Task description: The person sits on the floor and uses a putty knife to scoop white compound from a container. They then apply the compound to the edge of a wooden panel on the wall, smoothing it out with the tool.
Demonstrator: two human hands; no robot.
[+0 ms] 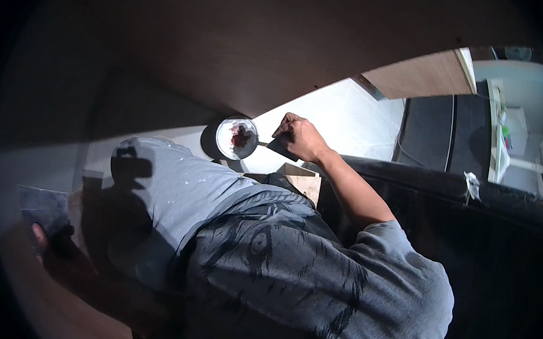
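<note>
At the far left, in shadow, my left hand [52, 244] is closed on a flat grey scraper plate [43, 205], which stands up above the fingers. My right hand [299, 138] is closed on a dark flat blade [281, 150], likely a scraper; its grip end is hidden in my fingers. Just left of that blade is a round white tub [225, 144], with patchy white and dark red material [240, 137] inside. A thin dark strip spans the gap between the tub's rim and the blade; whether it belongs to the blade or the tub I cannot tell.
A broad brown panel [229, 38] hangs close overhead. Below my right forearm stands an open wooden box [307, 182]. A long black edge [406, 171] runs along the right, with a crumpled white scrap [472, 186] on it. A pale wooden board [420, 76] lies beyond.
</note>
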